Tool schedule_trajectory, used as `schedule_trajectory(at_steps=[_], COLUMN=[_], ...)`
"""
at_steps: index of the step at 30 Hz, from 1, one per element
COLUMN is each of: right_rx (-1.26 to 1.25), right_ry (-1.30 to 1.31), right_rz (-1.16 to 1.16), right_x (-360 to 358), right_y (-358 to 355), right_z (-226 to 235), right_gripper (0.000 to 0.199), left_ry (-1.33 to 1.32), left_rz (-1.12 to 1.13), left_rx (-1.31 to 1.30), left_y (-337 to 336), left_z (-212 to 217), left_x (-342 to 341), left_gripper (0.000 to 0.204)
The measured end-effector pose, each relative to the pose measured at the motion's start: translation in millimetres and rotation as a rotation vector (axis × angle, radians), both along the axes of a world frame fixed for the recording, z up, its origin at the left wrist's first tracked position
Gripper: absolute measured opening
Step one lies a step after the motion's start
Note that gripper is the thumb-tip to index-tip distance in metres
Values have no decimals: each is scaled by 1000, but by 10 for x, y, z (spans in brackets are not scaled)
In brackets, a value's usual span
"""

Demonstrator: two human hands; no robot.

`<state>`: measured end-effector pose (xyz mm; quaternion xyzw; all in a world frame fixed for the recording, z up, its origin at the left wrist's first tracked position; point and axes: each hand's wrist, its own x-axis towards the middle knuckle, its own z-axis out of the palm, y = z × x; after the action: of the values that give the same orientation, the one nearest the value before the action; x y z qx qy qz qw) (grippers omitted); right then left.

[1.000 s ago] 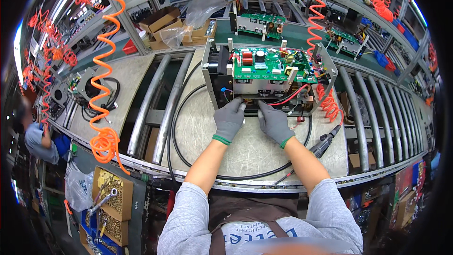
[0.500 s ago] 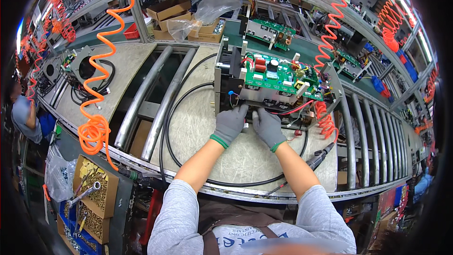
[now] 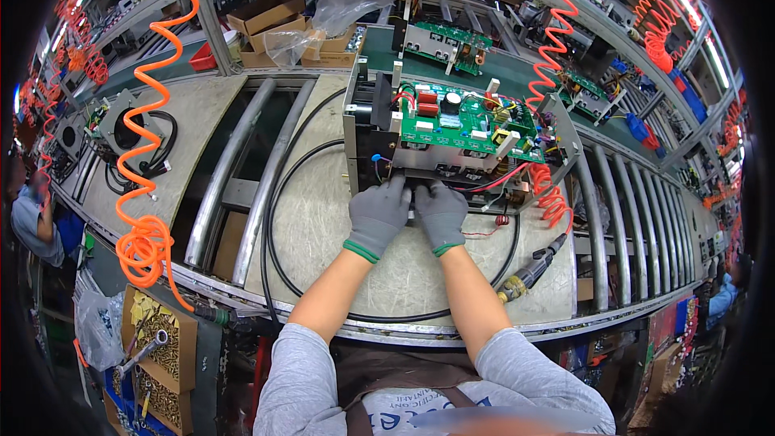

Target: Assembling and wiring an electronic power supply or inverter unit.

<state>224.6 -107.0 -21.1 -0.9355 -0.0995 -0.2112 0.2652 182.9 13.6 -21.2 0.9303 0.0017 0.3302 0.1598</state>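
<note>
Both gloved hands are side by side at the near face of the open metal chassis [image 3: 452,157] on the workbench [image 3: 323,226], left hand [image 3: 378,214] and right hand [image 3: 441,211] almost touching. Fingers are curled against the lower front edge under the green circuit board [image 3: 464,121]; whether they grasp anything, I cannot tell. A black cable [image 3: 278,218] loops round the arms.

My left hand [image 3: 378,216] and right hand [image 3: 441,215] have drawn together — a second ago a gap showed between them, now the gloved fingers sit side by side, touching, at the near lower edge of the open metal chassis [image 3: 452,145]. My head has shifted too — the chassis now sits higher, straight beyond my fingertips.
</note>
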Motion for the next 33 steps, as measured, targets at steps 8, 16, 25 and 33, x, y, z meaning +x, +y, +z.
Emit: schedule_trajectory(at_steps=[8, 16, 25, 33], right_rx=[30, -27, -10, 54], right_ry=[4, 38, 85, 65], right_rz=[-6, -37, -31, 307], right_x=[32, 13, 18, -45], right_y=[-25, 10, 7, -185], right_z=[-42, -4, 70, 20], right_gripper=[26, 30, 32, 30], left_ry=[13, 208, 236, 377], left_rz=[104, 57, 12, 28], left_rx=[-101, -172, -196, -17], left_y=[19, 75, 62, 43], left_z=[-27, -172, -136, 6], left_x=[-141, -16, -5, -50], left_gripper=[24, 24, 24, 25])
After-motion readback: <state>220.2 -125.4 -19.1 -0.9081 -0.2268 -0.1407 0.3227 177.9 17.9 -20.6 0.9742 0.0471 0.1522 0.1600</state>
